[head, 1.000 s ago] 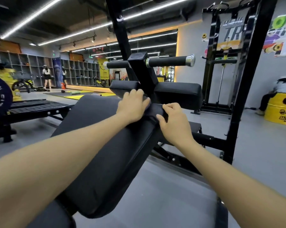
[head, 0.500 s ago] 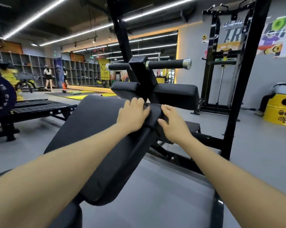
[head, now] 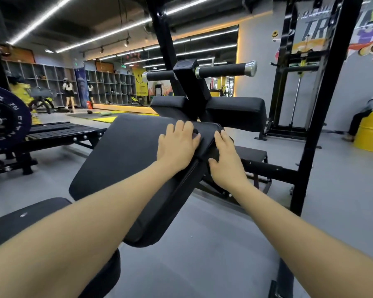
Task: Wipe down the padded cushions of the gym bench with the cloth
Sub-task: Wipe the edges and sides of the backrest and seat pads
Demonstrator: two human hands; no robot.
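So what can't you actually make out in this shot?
- Cloth: black on the black cushion, partly under the left hand and right hand; its edges are unclear.
- Poster: cut off by the head view's right edge.
- Weight plate lettering: distorted, unreadable.

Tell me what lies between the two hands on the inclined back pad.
In the head view, a dark cloth draped over the pad's top right edge lies between the left hand and right hand.
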